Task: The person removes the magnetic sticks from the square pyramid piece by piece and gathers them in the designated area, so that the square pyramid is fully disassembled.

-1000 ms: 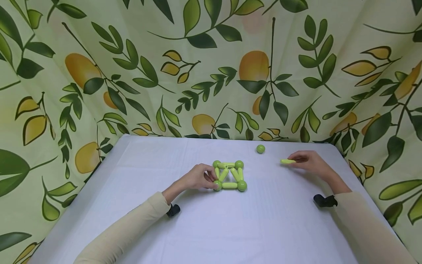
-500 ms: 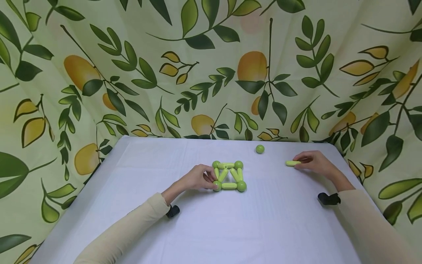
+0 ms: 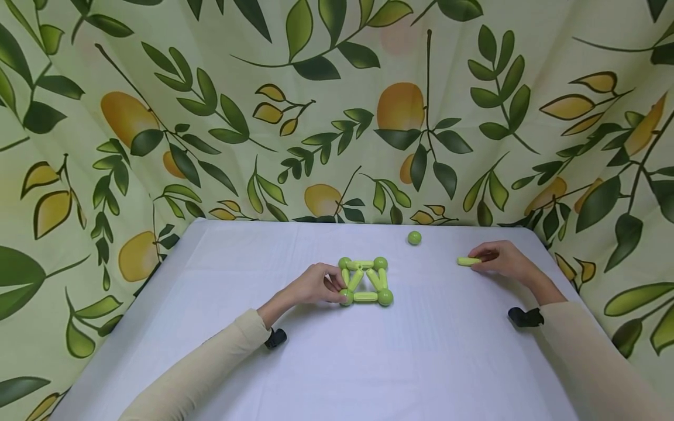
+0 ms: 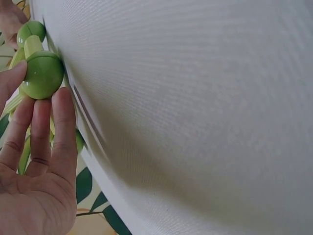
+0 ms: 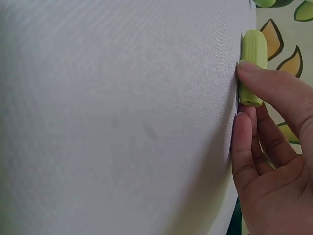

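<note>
A square frame of magnetic sticks and balls lies mid-table, with a green ball at each corner and two more sticks slanting from its front corners toward its back side. My left hand holds its near-left ball between thumb and fingertips; the fingers partly cover the left side. At the right, my right hand pinches a loose light-green magnetic stick between thumb and fingers, low at the tabletop. Whether that stick touches the cloth is hard to tell.
One loose green ball sits near the back edge, between the frame and my right hand. White cloth covers the table. A leaf-and-fruit patterned curtain hangs behind and at both sides.
My right hand has shifted slightly right and down with the stick, then nearly stopped. The left hand stays on the corner ball. The view has tilted very little.
</note>
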Available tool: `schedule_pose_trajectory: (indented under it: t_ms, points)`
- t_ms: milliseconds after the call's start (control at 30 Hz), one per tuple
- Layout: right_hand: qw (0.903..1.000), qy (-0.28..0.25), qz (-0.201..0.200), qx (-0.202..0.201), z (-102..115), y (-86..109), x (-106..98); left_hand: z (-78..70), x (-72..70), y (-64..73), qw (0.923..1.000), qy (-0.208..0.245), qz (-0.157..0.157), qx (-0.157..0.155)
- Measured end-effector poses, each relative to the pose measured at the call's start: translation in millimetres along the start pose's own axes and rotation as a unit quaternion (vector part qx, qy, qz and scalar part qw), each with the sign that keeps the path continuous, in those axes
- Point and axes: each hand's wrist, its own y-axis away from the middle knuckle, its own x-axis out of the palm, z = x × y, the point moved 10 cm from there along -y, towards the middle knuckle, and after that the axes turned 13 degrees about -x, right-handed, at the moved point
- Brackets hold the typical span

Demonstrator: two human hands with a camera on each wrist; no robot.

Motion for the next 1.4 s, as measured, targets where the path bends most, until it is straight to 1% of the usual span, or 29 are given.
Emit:
schedule_pose_trajectory:
  t_ms: [200, 367, 533, 667, 800, 1000, 1200, 1267, 1400]
  points:
    - [0.9999, 0.01, 0.011, 0.002, 3, -0.3, 1, 1.8, 0.4, 0.0, 1.0, -0.001, 0.004, 0.001]
    - [0.9997, 0.014, 0.015, 0.017, 3, 2.6, -1, 3.4, 0.8, -0.9, 0.9999, -0.005, 0.012, -0.001]
    - [0.9996, 0.01, -0.002, 0.025, 3, 9.0, -9, 4.5, 0.0, -0.9, 0.9999, -0.002, 0.014, -0.005]
    - [0.9995, 0.015, -0.022, 0.017, 6, 14.0, -17, 3.4, -0.9, -0.5, 0.9999, 0.003, 0.017, -0.001]
    - [0.999, 0.005, -0.045, 0.002, 14, 17.9, -25, 2.9, -0.6, -0.8, 0.9998, 0.008, 0.02, 0.002]
    - [0.9966, -0.019, -0.07, -0.038, 33, 17.7, -31, 4.1, 0.2, -1.6, 0.9997, 0.006, 0.023, 0.001]
    - [0.9934, -0.053, -0.078, -0.064, 60, 10.8, -23, 2.4, -2.9, -1.2, 0.9997, 0.005, 0.022, 0.005]
    - [0.9929, -0.065, -0.071, -0.069, 68, 7.3, -16, 1.5, -3.2, -1.0, 0.9997, 0.006, 0.023, 0.009]
    - [0.992, -0.097, -0.047, -0.065, 80, -0.4, 4, -0.2, -2.8, -0.4, 0.9994, 0.011, 0.027, 0.019]
